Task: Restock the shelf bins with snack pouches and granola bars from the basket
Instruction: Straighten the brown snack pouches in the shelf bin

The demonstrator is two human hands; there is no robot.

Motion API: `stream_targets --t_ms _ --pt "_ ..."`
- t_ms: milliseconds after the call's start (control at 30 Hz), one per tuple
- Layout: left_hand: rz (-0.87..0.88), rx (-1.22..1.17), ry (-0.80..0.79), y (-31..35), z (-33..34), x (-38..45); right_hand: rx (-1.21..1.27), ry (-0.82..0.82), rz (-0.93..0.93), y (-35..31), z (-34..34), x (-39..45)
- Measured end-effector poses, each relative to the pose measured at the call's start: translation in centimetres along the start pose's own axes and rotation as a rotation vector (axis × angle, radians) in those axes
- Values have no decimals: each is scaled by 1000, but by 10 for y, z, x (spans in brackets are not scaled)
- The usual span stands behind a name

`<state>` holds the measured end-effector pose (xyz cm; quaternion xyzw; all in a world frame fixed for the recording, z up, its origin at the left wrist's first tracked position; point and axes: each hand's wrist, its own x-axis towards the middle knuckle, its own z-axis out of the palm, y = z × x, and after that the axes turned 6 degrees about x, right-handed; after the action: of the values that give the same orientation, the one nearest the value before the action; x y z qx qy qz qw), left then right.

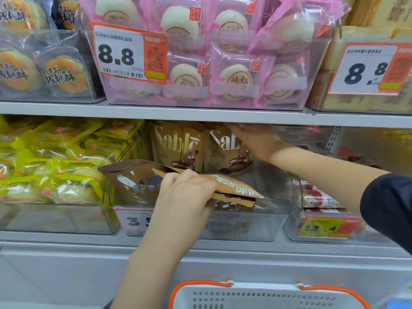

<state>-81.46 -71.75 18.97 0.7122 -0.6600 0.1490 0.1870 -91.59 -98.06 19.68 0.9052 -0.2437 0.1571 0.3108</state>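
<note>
Sablé pouches, brown and tan, are held flat in a small stack just above the front rim of the clear middle bin on the lower shelf, as a person restocks it from the white, orange-trimmed basket below the bin. The left hand grips the stack, fingers curled over its top at the near edge and thumb apparently beneath. The right hand reaches deeper into the same bin, under the shelf above, its fingers laid over the tops of two standing Sablé pouches at the bin's back; whether those fingers pinch the packs or merely steady them cannot be told. Another brown pouch leans tilted at the bin's left side. To do this step well, the right hand would likely need to press the standing row back and hold it upright, opening a gap at the front, while the left tips the stack up onto its bottom edge and slides it in, logo facing out, clear of the leaning pouch and of the price tag on the bin's front. Left of the bin sit yellow-wrapped cakes; right of it is a bin with a yellow price label; above it are pink-wrapped buns.
</note>
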Motion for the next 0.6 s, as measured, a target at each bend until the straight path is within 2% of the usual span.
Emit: stream_targets --t_ms 100,167,233,300,433,600 --pt "-4 -19 -2 0 -1 -1 -150 -18 -117 -12 -4 -1" --pt "-6 -15 -10 0 -1 -1 -140 -32 -222 -16 2 0" --pt "-5 -15 -13 0 -1 -1 -166 -126 -295 -16 9 1" --pt "-4 -11 -19 0 -1 -1 -266 -199 -332 -13 13 4" --pt "-4 -21 -11 1 -1 -1 -287 -421 -357 -9 11 15" --pt "-1 -23 13 0 0 -2 -371 -552 -385 -11 8 24"
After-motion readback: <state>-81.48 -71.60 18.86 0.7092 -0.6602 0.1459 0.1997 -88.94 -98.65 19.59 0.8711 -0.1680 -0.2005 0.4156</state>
